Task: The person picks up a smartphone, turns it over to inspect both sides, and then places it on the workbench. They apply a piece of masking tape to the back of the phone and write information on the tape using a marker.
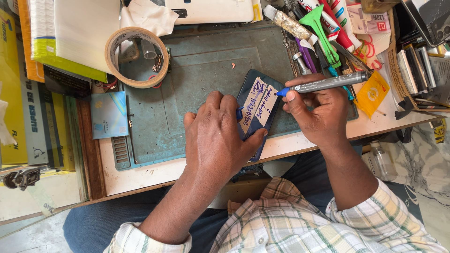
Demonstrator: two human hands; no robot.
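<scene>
a: item one?
b: dark phone [257,112] on teal mat [197,79], paper label [259,100] on its back; left hand [218,136] fingers clasped round its edge.
a: item two?
b: grey marker [328,83], blue tip at label, pinched in right hand [318,112].

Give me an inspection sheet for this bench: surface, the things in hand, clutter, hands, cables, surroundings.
Surface: teal work mat on a pale bench, worn and marked.
Job's things: dark phone face down on the mat, a paper label with blue handwriting stuck on it; grey marker, blue tip at the label's edge.
Clutter: tape roll, green plastic tool, small card, yellow packet.
Hands: left hand steadies the phone; right hand grips the marker.
Cables: nothing seen.
Surroundings: stacked boxes at left, marble floor at right.
</scene>
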